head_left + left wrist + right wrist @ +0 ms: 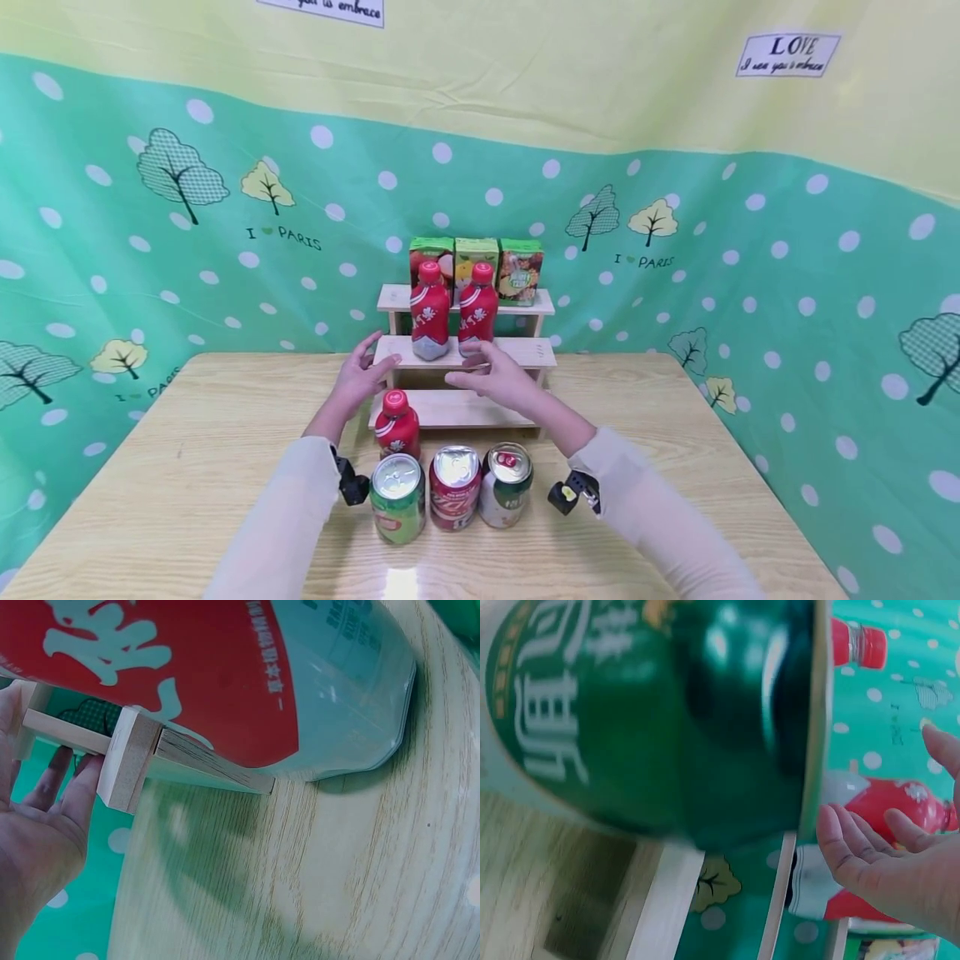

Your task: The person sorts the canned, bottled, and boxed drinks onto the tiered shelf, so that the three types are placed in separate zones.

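My left hand (356,382) is at the left end of a three-tier wooden shelf (480,408), thumb and fingers spread. In the left wrist view its fingers reach behind the shelf's end (124,761). My right hand (498,379) is held in front of the middle tier, fingers loosely bent with nothing between them. Its fingertips overlap the base of a red bottle (478,310) in the head view. Another red bottle (430,315) stands upright to the left on that tier. A third red bottle (397,427) stands on the table before the shelf's left end.
Nearest me on the table (225,433) stand a light green can (398,504), a red can (455,496) and a dark green and white can (507,492), side by side. Three juice boxes (519,275) line the top tier. A patterned cloth (300,275) hangs behind.
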`<state>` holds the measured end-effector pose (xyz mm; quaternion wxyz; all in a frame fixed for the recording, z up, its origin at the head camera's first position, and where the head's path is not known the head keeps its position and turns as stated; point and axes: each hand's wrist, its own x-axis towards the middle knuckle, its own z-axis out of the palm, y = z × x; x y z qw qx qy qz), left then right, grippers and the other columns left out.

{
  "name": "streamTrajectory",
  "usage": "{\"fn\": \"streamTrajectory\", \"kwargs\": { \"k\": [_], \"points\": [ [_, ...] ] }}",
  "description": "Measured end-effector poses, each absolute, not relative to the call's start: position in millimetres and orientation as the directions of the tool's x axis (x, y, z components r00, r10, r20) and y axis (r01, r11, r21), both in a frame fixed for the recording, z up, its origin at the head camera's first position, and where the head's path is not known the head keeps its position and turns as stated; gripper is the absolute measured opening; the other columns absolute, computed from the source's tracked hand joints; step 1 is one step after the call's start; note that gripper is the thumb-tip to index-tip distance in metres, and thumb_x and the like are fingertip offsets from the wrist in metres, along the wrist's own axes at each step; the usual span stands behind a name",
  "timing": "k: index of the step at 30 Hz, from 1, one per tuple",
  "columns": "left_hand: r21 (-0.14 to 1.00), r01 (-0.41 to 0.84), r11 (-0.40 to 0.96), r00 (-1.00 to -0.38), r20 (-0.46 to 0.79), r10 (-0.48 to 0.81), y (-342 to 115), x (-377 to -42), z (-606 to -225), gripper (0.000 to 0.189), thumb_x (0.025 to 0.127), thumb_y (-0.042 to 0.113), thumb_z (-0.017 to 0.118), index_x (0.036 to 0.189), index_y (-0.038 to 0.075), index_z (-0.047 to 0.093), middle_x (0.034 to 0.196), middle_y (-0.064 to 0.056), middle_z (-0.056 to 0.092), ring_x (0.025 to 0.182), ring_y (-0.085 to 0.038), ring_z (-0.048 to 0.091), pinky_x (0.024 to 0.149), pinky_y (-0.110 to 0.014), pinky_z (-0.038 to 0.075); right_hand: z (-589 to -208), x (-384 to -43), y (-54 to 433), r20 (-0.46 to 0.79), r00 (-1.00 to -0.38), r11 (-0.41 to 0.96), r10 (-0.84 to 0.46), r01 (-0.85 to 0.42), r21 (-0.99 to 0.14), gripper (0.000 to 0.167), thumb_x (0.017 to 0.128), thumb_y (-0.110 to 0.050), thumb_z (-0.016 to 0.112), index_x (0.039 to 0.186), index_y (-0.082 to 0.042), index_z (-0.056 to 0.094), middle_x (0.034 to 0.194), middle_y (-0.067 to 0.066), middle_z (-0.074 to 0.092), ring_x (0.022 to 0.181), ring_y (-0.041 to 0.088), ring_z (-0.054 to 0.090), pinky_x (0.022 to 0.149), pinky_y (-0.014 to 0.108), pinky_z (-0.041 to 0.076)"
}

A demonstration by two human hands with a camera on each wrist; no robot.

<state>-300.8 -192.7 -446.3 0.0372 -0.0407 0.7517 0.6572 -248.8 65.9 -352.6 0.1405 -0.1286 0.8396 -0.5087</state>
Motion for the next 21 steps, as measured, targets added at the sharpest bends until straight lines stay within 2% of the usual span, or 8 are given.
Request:
{"fn": "streamTrajectory", "kwargs": {
  "k": [7, 11, 16, 21],
  "points": [
    [0.983, -0.113, 0.146, -0.994, -0.111, -0.018, -192, -300, -446, 0.082, 0.085, 0.045, 0.064, 0.150, 0.032, 0.016, 0.154, -0.022, 0.016, 0.136, -0.042, 0.031, 0.104, -0.053, 0.041, -355, -238, 50, -0.105, -0.894, 0.497, -0.435, -0.142, -0.856, 0.063, 0.078, -0.044, 0.073, 0.132, -0.024, 0.048, 0.127, 0.006, 0.054, 0.114, 0.022, 0.056, 0.091, 0.036, 0.053],
    [0.984, -0.108, 0.145, -0.994, -0.108, -0.009, -191, -300, -445, 0.083, 0.085, 0.045, 0.064, 0.150, 0.030, 0.015, 0.154, -0.023, 0.016, 0.136, -0.042, 0.031, 0.104, -0.053, 0.041, -357, -231, 40, -0.091, -0.869, 0.502, -0.486, -0.192, -0.843, 0.060, 0.080, -0.040, 0.072, 0.132, -0.021, 0.049, 0.128, 0.007, 0.055, 0.114, 0.022, 0.057, 0.091, 0.034, 0.053],
    [0.986, -0.097, 0.137, -0.995, -0.098, -0.001, -192, -300, -445, 0.083, 0.086, 0.043, 0.063, 0.151, 0.028, 0.014, 0.153, -0.024, 0.019, 0.134, -0.043, 0.034, 0.104, -0.054, 0.040, -359, -223, 26, -0.091, -0.838, 0.521, -0.538, -0.246, -0.817, 0.062, 0.080, -0.043, 0.071, 0.133, -0.021, 0.048, 0.132, 0.007, 0.053, 0.117, 0.022, 0.055, 0.093, 0.033, 0.052],
    [0.987, -0.088, 0.135, -0.996, -0.089, -0.003, -192, -299, -445, 0.081, 0.087, 0.041, 0.064, 0.150, 0.027, 0.015, 0.153, -0.023, 0.022, 0.134, -0.041, 0.036, 0.103, -0.053, 0.042, -363, -219, 14, -0.094, -0.816, 0.529, -0.571, -0.279, -0.801, 0.060, 0.080, -0.043, 0.071, 0.131, -0.021, 0.048, 0.128, 0.003, 0.054, 0.115, 0.018, 0.053, 0.089, 0.028, 0.052]
  ]
}}
